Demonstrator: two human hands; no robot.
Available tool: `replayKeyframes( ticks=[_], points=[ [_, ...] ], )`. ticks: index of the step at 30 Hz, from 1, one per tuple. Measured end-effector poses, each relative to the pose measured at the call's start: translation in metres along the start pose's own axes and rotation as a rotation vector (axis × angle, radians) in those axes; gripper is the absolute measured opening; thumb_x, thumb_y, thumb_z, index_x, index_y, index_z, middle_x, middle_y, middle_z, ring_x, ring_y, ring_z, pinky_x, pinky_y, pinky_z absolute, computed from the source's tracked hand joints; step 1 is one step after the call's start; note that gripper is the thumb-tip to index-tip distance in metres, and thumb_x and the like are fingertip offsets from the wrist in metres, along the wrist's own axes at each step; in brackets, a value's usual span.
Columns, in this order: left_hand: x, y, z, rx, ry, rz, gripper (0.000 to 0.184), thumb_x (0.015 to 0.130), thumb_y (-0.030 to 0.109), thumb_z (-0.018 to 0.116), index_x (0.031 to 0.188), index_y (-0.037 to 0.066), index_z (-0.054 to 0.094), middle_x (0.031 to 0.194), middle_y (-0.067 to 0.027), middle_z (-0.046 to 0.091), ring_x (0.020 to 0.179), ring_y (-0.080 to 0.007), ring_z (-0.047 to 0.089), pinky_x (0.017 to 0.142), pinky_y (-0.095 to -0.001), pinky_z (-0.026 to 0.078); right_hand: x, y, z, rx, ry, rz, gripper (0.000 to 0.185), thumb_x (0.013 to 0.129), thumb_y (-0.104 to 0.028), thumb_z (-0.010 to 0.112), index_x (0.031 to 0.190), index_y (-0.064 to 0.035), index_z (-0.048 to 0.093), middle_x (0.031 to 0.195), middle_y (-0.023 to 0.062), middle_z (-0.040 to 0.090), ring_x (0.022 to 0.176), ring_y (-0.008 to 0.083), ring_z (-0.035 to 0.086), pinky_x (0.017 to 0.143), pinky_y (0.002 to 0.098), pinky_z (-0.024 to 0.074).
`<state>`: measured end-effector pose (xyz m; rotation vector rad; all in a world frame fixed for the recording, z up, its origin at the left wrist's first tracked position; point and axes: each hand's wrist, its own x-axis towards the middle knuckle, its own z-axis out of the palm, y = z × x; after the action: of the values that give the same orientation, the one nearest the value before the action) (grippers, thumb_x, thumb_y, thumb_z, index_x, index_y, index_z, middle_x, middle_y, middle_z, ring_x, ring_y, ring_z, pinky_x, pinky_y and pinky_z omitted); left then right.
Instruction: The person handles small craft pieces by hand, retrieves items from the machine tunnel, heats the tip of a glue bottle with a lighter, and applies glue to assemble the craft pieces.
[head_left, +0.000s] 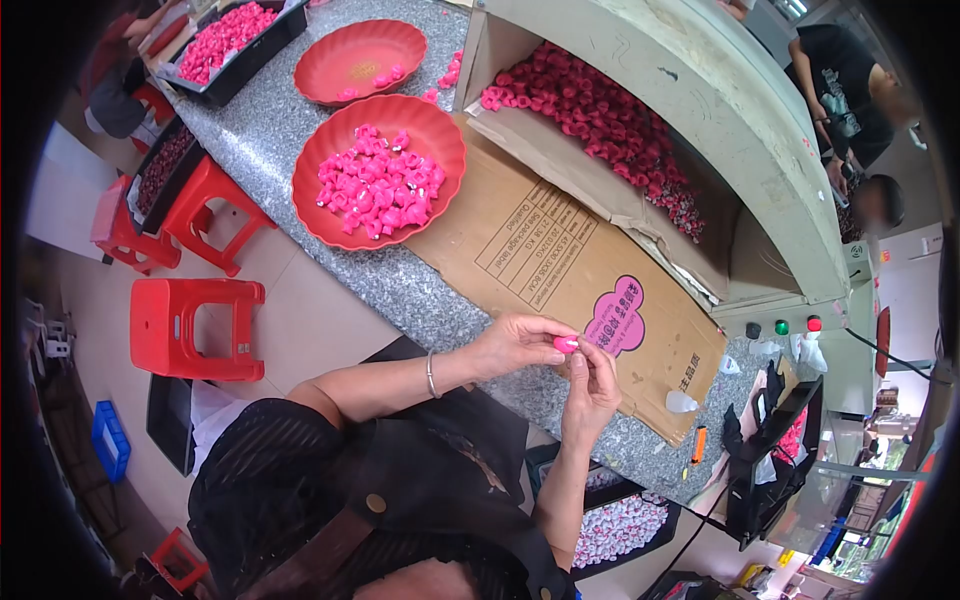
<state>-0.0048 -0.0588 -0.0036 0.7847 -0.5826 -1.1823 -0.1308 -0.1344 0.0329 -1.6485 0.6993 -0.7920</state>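
Observation:
My left hand (520,345), with a bracelet (431,375) at the wrist, pinches a small bright pink piece (566,345) between thumb and fingertips. From the other side, my right hand (592,385) meets it, thumb and index finger closed at the piece's edge. Whether the right fingers also hold a tiny part is too small to tell. Both hands are raised over the front edge of a printed cardboard sheet (470,205). Beyond them sits a red scalloped bowl (310,215) with many similar pink pieces (375,190).
A machine housing (690,60) holds a heap of dark pink pieces (600,110). A second red bowl (330,55) and a black tray (270,40) stand further back. A small white bottle (682,402) and an orange tool (699,444) lie right. Red stools (195,330) stand left.

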Motion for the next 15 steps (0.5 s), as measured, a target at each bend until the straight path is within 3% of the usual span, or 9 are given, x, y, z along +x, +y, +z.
replayKeyframes(
  ticks=[5,15],
  points=[
    [-0.0003,0.0015,0.0087,0.034,0.075,0.06,0.039,0.085,0.002,0.062,0.123,0.0,0.051,0.107,-0.0081,0.062,0.101,-0.012,0.058,0.088,-0.0272,0.049,-0.0005,0.0016,-0.0021,0.076,-0.035,0.006,0.025,0.086,0.004,0.055,0.111,0.0038,0.059,0.11,0.0074,0.05,0.099,0.015,0.056,0.085,0.0261,0.0466],
    [-0.0041,-0.0074,0.0075,0.096,0.055,0.049,0.025,0.084,-0.002,0.062,0.107,0.0,0.051,0.103,-0.0079,0.06,0.099,-0.0133,0.059,0.086,-0.0267,0.05,-0.0105,0.0073,-0.0077,0.173,-0.078,0.003,0.04,0.081,0.014,0.052,0.12,0.0041,0.053,0.12,0.0088,0.043,0.104,0.0166,0.054,0.088,0.0269,0.0458]
  ],
)
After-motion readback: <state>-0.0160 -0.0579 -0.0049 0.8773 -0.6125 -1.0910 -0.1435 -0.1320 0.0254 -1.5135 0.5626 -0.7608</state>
